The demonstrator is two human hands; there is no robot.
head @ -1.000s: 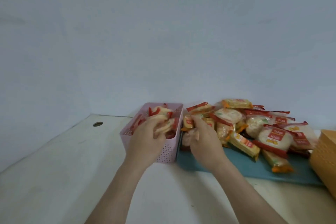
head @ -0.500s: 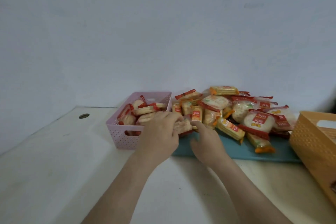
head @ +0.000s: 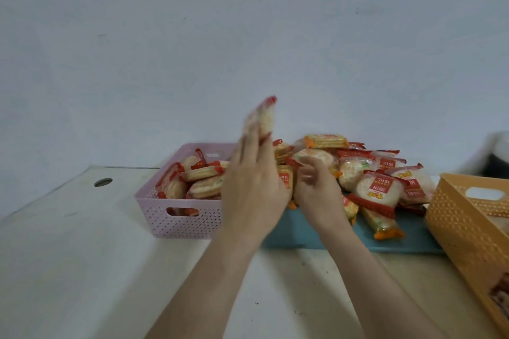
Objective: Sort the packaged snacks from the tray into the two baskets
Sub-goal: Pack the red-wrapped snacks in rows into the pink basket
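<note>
My left hand (head: 254,187) holds a red-edged rice cracker packet (head: 261,117) upright, raised above the right end of the pink basket (head: 179,221); the packet is blurred. That basket holds several red-edged cracker packets (head: 202,187). My right hand (head: 316,190) hovers with fingers apart over the left end of the blue tray (head: 303,234), holding nothing. The tray carries a heap of snack packets (head: 377,187), red-edged round ones and orange-edged bars. An orange basket (head: 468,226) stands at the right.
The white table (head: 82,270) has a round cable hole (head: 103,182) at the back left. A plain pale wall stands close behind the tray. A dark object (head: 498,159) shows at the far right edge.
My left hand took a cracker packet from the tray's left end and lifted it up. My right hand rose off the tray and opened. The camera view shifted left.
</note>
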